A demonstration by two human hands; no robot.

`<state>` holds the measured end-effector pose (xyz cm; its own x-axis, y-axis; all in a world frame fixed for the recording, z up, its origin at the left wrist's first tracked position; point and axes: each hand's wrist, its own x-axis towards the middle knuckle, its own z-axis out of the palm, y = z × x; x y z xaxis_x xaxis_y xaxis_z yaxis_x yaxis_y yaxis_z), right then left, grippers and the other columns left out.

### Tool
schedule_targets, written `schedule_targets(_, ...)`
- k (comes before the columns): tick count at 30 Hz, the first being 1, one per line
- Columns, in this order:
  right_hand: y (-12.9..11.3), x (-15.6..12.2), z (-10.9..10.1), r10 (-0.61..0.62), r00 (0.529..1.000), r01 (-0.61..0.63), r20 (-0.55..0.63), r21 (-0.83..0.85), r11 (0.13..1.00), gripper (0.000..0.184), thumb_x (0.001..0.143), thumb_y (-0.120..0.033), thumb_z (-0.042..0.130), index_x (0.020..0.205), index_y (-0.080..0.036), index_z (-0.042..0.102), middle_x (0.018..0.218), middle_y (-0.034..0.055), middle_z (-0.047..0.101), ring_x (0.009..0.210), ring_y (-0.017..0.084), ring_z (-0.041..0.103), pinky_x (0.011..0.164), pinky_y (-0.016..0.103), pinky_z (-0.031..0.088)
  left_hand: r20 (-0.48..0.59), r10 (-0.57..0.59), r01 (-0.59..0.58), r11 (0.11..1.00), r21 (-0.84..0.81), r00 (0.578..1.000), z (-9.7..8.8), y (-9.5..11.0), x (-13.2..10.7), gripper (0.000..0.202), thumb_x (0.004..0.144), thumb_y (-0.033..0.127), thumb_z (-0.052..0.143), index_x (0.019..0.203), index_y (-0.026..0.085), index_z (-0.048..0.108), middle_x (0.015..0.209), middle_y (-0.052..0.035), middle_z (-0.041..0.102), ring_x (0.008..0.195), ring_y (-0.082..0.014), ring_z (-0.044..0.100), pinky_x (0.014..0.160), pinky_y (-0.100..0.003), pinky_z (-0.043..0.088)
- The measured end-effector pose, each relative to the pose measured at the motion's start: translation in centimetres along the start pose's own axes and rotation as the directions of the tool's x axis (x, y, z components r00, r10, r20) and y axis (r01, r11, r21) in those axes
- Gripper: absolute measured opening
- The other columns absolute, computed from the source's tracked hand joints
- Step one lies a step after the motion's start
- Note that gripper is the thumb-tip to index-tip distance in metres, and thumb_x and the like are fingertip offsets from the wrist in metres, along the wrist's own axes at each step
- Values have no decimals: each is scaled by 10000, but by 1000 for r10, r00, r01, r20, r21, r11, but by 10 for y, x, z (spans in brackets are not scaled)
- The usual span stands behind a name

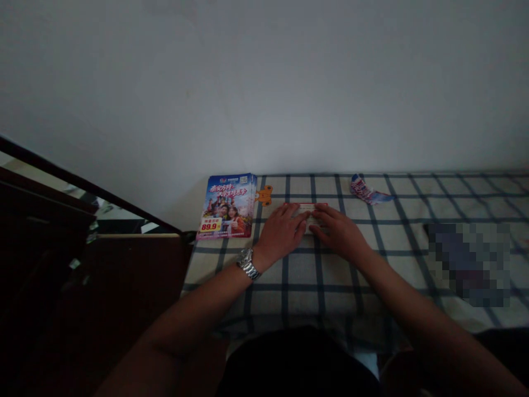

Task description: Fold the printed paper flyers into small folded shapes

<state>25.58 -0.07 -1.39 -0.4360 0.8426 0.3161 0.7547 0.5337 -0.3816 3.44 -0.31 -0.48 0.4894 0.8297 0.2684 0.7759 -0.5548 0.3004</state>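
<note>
My left hand (281,230), with a metal wristwatch (248,264) on the wrist, is closed on the left side of a small pale paper sheet (306,208) with a red far edge. On the sheet's right side, the fingers and thumb of my right hand (341,234) are bent in the same way. Between the two hands only a narrow strip of the paper shows; their fingers hide the rest. The paper lies on a checked cloth (301,270).
A stack of printed leaflets (227,207) sits at the cloth's left end, beside an orange bear-shaped piece (264,195). Towards the wall (289,88) lies a crumpled, curled leaflet strip (367,191). A blurred-out dark object (467,264) is at the right.
</note>
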Motion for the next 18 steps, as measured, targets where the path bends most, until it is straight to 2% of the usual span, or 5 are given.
schedule_targets(4,0,-1,3,-24,1000,24,3,-39,999,397,988,-311,632,1367,-193,641,1492,176,615,1386,355,595,1173,561,500,-13,5,-4,1000,19,1000,4,1,-2,423,1101,379,428,1467,252,599,1536,-87,545,1448,-294,470,1271,-504,342)
schedule_targets(9,-3,-1,3,3,1000,-2,21,-67,998,403,988,-309,634,1369,-179,638,1502,180,608,1393,365,585,1172,555,499,-19,11,-10,999,52,1000,6,2,-4,435,1091,387,458,1487,248,573,1556,-102,521,1474,-309,449,1283,-505,328)
schedule_targets(18,-7,-1,4,21,1000,-21,-11,-48,999,408,986,-372,649,1357,-201,639,1483,175,622,1374,364,597,1159,573,502,-16,11,-10,998,65,1000,7,1,-6,451,1084,393,477,1510,260,543,1573,-102,506,1502,-316,423,1287,-525,323)
